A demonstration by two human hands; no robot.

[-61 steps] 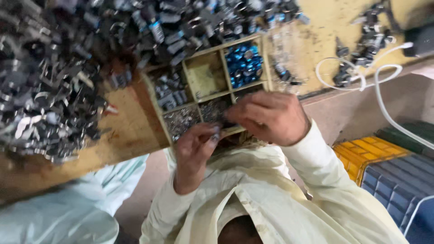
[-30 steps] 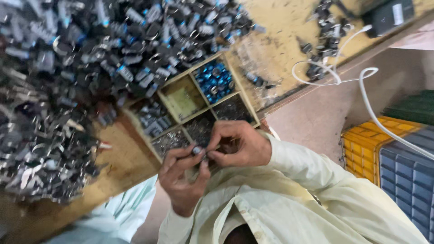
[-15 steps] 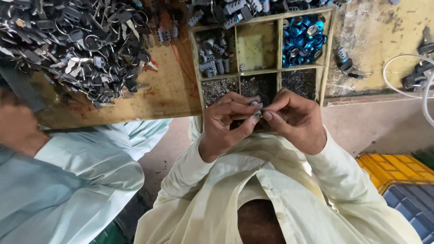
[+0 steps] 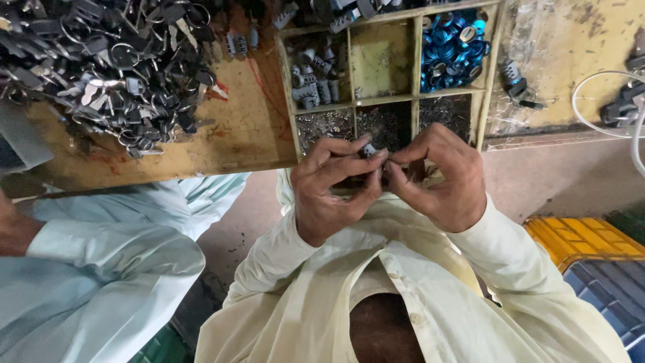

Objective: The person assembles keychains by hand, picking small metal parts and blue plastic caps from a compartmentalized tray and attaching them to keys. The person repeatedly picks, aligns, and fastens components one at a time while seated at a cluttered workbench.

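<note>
A: What lies at the left of the desk [image 4: 222, 144]?

B: A loose heap of keys [image 4: 107, 60] and rings, dark and silvery, spread toward the far left corner. It sits well apart from the hands, probably as bulk stock. A co-worker's pale blue sleeve [image 4: 101, 269] shows below the near edge.

A: And the left hand [image 4: 332, 188]?

B: Raised just off the near edge, in front of the tray [image 4: 416, 101]. Thumb and forefinger are pinched together on a small metal part [image 4: 368, 150], gripped at the tips so the part stays exposed.

A: The right hand [image 4: 437, 178]?

B: It meets the left at the same spot. Its fingertips are closed in against the part; whether they grip it or only steady it cannot be told. Both hands are close to the body, likely for fine control.

A: What is the tray for?

B: A wooden divided box at the desk's near edge. Grey cylinders [image 4: 312, 77] fill the left far cell, blue rings [image 4: 453, 47] the right far cell, the middle one looks nearly bare, and the near cells hold fine metal bits. Sorting keeps each kind within reach.

A: Further right?

B: A white cable [image 4: 591, 91] and a yellow crate [image 4: 581, 238] below.
</note>
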